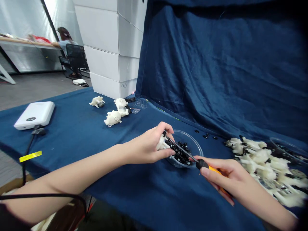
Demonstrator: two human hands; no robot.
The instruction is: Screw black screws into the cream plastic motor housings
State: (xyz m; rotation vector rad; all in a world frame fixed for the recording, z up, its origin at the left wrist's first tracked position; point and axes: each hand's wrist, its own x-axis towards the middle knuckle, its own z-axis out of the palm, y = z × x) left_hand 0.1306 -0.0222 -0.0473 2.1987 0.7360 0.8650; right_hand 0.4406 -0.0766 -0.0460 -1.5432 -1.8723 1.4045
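My left hand (154, 144) grips a small cream plastic housing (161, 143) with a black part at its top. My right hand (223, 176) is closed round the orange and black handle of a screwdriver (184, 151). Its metal shaft slants up to the left, and the tip is at the black part on the housing. Whether the tip sits in a screw is too small to tell. Under both hands stands a clear round bowl (199, 148) of small black parts (180, 157), partly covered by my left fingers.
Several cream housings (267, 166) are piled at the right, by another clear bowl (288, 149). More cream housings (113, 118) lie at the back left. A white power bank (35, 115) with a cable is far left. White boxes (106, 57) and a blue curtain (216, 64) rise behind.
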